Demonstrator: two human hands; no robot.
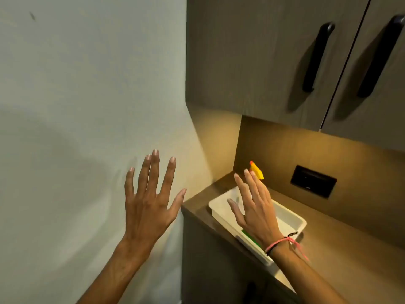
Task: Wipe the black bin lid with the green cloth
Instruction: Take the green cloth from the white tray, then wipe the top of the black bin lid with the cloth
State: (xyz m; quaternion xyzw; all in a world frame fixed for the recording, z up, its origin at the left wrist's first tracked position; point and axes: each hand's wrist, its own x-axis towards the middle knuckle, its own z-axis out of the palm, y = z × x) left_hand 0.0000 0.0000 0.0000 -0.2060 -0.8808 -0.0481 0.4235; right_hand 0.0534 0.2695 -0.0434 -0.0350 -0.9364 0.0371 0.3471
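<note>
My left hand [149,202] is raised in front of the pale wall with its fingers spread and nothing in it. My right hand [255,207] hovers with fingers apart over a white tray [293,218] on the counter and holds nothing. A strip of green [252,238], likely the green cloth, shows inside the tray just under my right wrist, mostly hidden by the hand. No black bin lid is in view.
A yellow spray nozzle with a red tip [256,171] pokes up behind my right fingers. The tray sits on a brown counter [341,244] with a black wall socket [313,184] behind it. Upper cabinets with black handles [317,57] hang overhead.
</note>
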